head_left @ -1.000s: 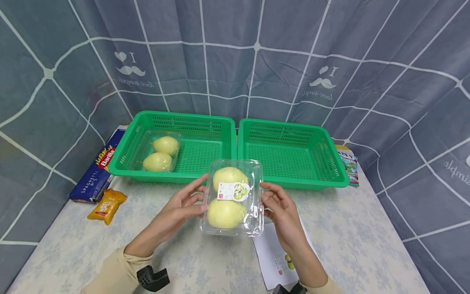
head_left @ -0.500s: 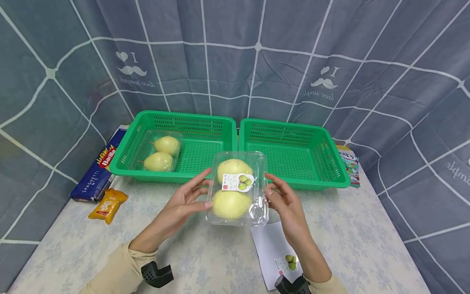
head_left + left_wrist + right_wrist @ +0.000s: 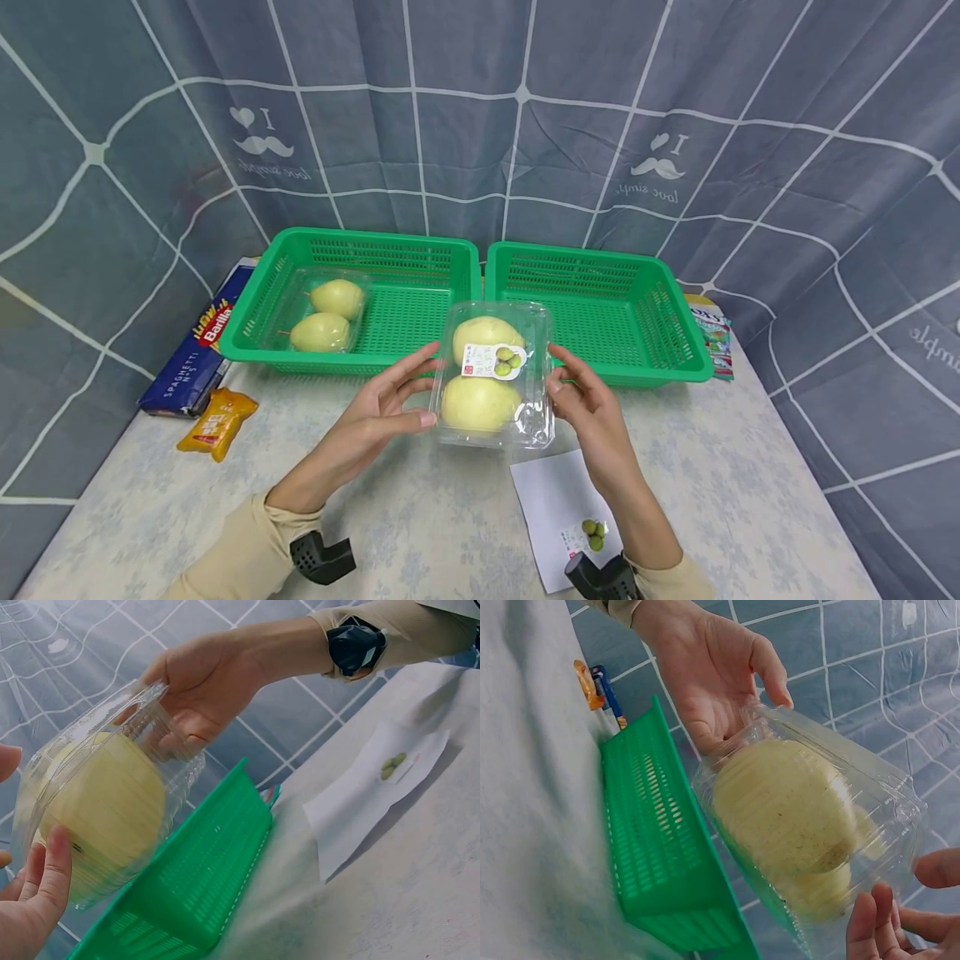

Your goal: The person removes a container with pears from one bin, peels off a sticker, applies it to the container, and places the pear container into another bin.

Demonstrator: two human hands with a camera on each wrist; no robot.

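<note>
Head view: clear clamshell box [image 3: 495,375] with two pears is held up between both hands, off the desk [image 3: 420,533], just in front of the gap between the two green baskets [image 3: 592,308]. Left hand [image 3: 375,412] and right hand [image 3: 581,400] press its opposite long sides with near-straight fingers, a two-sided hold that keeps it level. Long axis points away from the person, label up.

Left wrist view: right hand [image 3: 199,682] cups the far side; left fingertips [image 3: 49,862] touch the near wall.

Right wrist view: left hand [image 3: 716,675] backs the box [image 3: 810,817], with the basket rim [image 3: 660,847] below it.
</note>
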